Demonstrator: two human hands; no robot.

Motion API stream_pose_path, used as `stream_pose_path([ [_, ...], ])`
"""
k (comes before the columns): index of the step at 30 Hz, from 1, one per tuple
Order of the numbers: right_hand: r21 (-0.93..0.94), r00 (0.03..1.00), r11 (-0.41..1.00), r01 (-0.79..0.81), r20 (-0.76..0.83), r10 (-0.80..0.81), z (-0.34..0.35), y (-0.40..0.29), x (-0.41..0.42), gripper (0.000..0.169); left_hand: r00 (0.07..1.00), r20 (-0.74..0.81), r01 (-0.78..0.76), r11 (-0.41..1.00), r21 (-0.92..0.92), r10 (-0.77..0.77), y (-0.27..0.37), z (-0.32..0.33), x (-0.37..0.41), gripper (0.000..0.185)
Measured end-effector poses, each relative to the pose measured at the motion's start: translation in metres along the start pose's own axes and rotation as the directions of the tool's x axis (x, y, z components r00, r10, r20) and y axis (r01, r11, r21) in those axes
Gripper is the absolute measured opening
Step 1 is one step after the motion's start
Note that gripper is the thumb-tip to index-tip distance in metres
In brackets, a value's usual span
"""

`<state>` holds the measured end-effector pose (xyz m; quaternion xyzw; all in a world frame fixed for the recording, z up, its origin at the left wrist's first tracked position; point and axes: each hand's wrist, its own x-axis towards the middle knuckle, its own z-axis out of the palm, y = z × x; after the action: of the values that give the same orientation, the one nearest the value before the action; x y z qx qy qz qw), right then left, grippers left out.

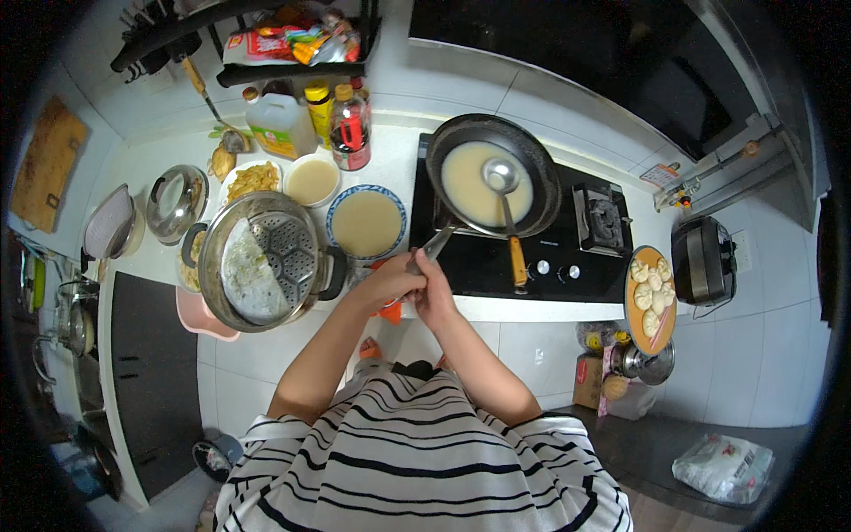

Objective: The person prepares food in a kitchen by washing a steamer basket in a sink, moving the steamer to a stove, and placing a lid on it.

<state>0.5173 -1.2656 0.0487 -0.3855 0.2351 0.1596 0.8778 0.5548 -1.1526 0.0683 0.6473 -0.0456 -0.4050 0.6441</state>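
My left hand (397, 278) and my right hand (435, 292) meet at the metal handle (437, 245) of a black wok (546, 199). Both appear closed around it, one against the other, though the fingers partly hide each other. The wok sits tilted over the left burner and holds a pale, creamy liquid (465, 179). A steel ladle (500, 175) lies in it, its wooden-ended handle resting over the near rim. Left of my hands stands a steel steamer pot (213, 286), with a white, green-flecked sheet (249, 276) covering part of its perforated rack (286, 249).
A blue-rimmed bowl (365, 223) and a white bowl (312, 179) hold similar pale liquid. Bottles (349, 133) line the counter's back. Dough buns sit on an orange board (641, 332) at the right. A pink basin (199, 316) juts past the counter edge.
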Motion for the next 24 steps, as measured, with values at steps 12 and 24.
stream_pose_path([
  [12, -0.039, 0.998, 0.999, -0.005, 0.067, 0.007, -0.078, -0.033, -0.035, 0.025, 0.914, -0.388, -0.040, 0.978, 0.204, 0.118, -0.019, 0.123, 0.005, 0.035],
  [24, -0.130, 0.994, 0.989, 0.071, 0.095, -0.059, -0.152, -0.128, -0.098, 0.022, 0.943, -0.289, -0.107, 0.973, 0.203, 0.164, 0.046, 0.247, 0.027, 0.032],
])
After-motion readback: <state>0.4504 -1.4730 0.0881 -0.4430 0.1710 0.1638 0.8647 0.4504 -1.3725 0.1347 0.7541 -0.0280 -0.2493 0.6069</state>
